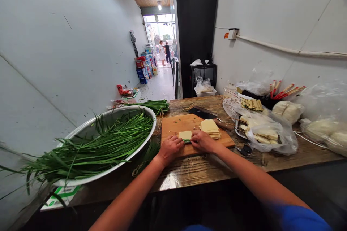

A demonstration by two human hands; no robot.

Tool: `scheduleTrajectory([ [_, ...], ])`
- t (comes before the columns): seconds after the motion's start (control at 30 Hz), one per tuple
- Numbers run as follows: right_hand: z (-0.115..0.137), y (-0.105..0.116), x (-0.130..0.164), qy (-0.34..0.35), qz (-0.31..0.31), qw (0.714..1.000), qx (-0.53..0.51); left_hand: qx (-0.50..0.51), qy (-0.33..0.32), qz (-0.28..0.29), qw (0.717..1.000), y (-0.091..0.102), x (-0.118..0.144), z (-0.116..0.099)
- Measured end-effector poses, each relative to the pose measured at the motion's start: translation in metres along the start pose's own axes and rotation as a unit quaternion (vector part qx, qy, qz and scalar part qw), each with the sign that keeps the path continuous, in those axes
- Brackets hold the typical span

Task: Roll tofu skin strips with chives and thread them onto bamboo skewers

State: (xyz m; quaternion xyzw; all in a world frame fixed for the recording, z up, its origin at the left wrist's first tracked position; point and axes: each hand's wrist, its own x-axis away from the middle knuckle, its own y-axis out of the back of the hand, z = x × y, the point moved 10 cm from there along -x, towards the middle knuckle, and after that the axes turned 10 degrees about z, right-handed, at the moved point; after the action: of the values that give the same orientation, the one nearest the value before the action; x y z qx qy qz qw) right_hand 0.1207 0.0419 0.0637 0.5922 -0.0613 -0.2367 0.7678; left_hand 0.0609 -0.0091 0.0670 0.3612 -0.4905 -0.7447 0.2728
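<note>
On the wooden cutting board (170,124) lies a pale yellow tofu sheet (185,135), with a short bundle of cut green chives (187,141) along its near edge. My left hand (171,147) has its fingers bent and closed at the sheet's left near corner. At the other end of the chives, my right hand (202,141) pinches the right near corner. Fingertips of both hands partly cover the bundle's ends. Just beyond my right hand sits a stack of tofu sheets (210,127). A cleaver (202,112) with a dark blade rests across the board's far edge.
At left, a large metal basin (152,112) holds long green chives (108,144), some hanging over its rim. At right are a tray of white pieces (260,135) under plastic, skewered rolls (252,104) and red-tipped sticks (287,92). Two people stand far off by the doorway.
</note>
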Motion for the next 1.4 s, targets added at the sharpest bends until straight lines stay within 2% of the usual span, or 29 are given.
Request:
scheduleTrajectory([
  [0.13,-0.002,0.0,0.001,-0.005,-0.002,1.0,-0.006,0.095,0.023,-0.014,0.995,-0.003,-0.002,0.01],
  [0.23,-0.004,-0.001,0.001,-0.008,-0.004,1.0,-0.008,0.195,0.073,-0.038,0.977,-0.004,-0.004,0.026],
  [0.3,-0.007,-0.003,0.0,-0.019,-0.004,1.0,-0.007,0.248,0.112,-0.032,0.962,-0.009,-0.006,0.037],
  [0.47,-0.021,-0.002,-0.005,-0.085,0.003,0.996,-0.005,0.318,0.193,0.08,0.925,-0.025,-0.016,0.054],
  [0.63,-0.033,-0.005,-0.017,-0.134,0.106,0.985,-0.029,0.322,0.247,0.177,0.896,-0.033,-0.02,0.062],
  [0.8,-0.046,-0.007,-0.025,-0.183,0.182,0.963,-0.08,0.318,0.293,0.22,0.875,-0.037,-0.02,0.07],
  [0.97,-0.055,-0.01,-0.028,-0.222,0.203,0.949,-0.099,0.34,0.316,0.228,0.856,-0.044,-0.019,0.08],
  [1.17,-0.061,-0.013,-0.028,-0.251,0.209,0.937,-0.121,0.365,0.302,0.166,0.865,-0.043,-0.016,0.078],
  [1.23,-0.062,-0.014,-0.028,-0.256,0.212,0.934,-0.131,0.343,0.27,0.146,0.888,-0.038,-0.017,0.072],
  [1.3,-0.06,-0.013,-0.028,-0.25,0.209,0.935,-0.138,0.293,0.21,0.124,0.924,-0.029,-0.019,0.06],
  [1.4,-0.052,-0.008,-0.028,-0.211,0.188,0.949,-0.135,0.212,0.138,0.114,0.961,-0.021,-0.021,0.042],
])
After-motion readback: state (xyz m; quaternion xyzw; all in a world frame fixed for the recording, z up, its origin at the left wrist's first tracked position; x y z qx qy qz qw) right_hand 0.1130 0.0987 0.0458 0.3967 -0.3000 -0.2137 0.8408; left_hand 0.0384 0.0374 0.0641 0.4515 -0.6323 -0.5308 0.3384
